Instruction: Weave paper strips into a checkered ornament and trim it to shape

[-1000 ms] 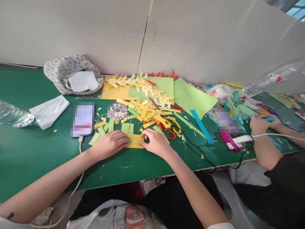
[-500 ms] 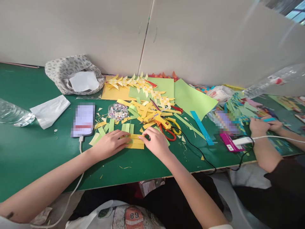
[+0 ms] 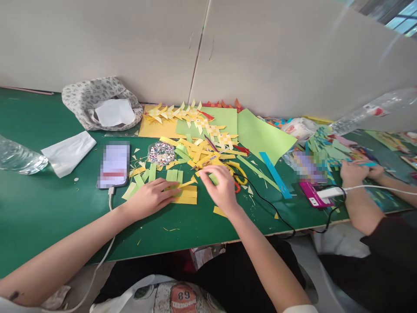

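Note:
My left hand (image 3: pixel 156 194) lies with fingers stretched out over a piece of laid-together paper strips, pressing it to the table. Yellow strips (image 3: pixel 187 199) stick out to the right from under my fingers, and upright light-green strips (image 3: pixel 175 175) show above them. One yellow strip (image 3: pixel 187 184) is lifted at its right end. My right hand (image 3: pixel 220 187) is raised just right of that end, thumb and forefinger together; whether they grip the strip I cannot make out. Scissors with yellow handles (image 3: pixel 241 174) and a yellow tool (image 3: pixel 205 161) lie behind my right hand among yellow scraps.
A phone (image 3: pixel 114 167) on a white cable lies at left, near a tissue (image 3: pixel 69 153) and a cloth bag (image 3: pixel 100 104). Finished woven paper shapes (image 3: pixel 198 121) lie at the back. A blue strip (image 3: pixel 275 174), a pink power strip (image 3: pixel 314 195) and another person's hands (image 3: pixel 355 171) are at right.
My right hand has risen and moved right, away from the piece. The yellow strip's end, flat before, now angles up. My left hand stays put.

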Tool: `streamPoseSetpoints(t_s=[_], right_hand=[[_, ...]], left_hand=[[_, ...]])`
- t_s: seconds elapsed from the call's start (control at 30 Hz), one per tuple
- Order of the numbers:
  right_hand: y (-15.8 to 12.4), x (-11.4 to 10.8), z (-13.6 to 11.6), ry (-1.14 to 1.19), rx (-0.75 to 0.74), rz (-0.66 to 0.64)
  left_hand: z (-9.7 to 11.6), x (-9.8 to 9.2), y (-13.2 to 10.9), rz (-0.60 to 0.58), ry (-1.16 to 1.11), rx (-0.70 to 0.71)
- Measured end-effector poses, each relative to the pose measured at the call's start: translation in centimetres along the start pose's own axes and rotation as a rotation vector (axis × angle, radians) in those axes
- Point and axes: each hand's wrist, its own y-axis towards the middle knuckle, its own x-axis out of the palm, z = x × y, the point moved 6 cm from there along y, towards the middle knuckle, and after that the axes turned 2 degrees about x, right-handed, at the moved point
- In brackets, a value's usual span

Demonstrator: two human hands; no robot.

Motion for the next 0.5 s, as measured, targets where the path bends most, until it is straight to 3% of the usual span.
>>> streamPoseSetpoints(t_s=[0.07,0.23,0.5], right_hand=[[0.4,-0.7,2.3,-0.152,0.063,0.065],[0.3,0.3,7.0,-0.306,0.194,-0.010],[0.7,-0.6,6.9,-0.127,0.200,0.095]], left_hand=[[0.0,0.0,0.0,0.008,-0.009,0.010],[-0.2,0.1,-0.1,0.021,-0.043,-0.010],[-0.2,0.1,-0.2,0.010,-0.066,-0.019]])
